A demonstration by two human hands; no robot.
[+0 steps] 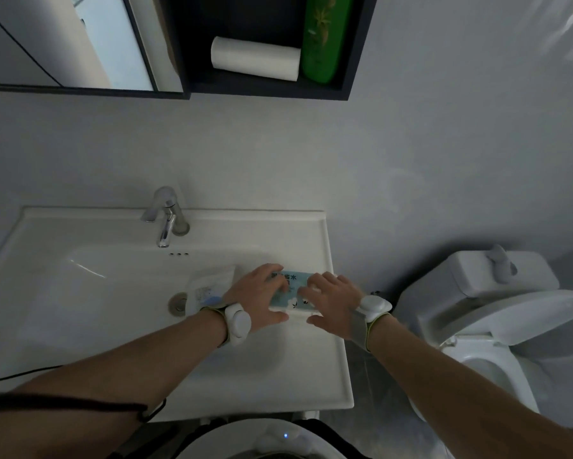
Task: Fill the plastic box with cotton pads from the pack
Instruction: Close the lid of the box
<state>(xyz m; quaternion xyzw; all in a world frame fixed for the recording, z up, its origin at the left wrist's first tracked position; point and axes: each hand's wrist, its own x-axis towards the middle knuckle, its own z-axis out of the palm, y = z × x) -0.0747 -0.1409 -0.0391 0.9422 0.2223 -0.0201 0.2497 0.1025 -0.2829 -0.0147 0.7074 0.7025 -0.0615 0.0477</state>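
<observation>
Both hands are on the pack of cotton pads (290, 291), which lies on the flat right rim of the sink (325, 359), close to its right edge and about midway along it. The left hand (262, 293) grips the pack's left end, fingers curled over the printed blue top and thumb low on the near side; the right hand (331, 301) holds the right end, fingertips pinching at the top film — likely working it open, though that is a judgement. Just left of the pack, at the basin's right slope, sits a clear container that is probably the plastic box (210, 286); whether it holds anything cannot be told. The pack should be light and soft, its film slick and crinkly — best held by the ends, squeezed gently so the pads inside stay flat.
</observation>
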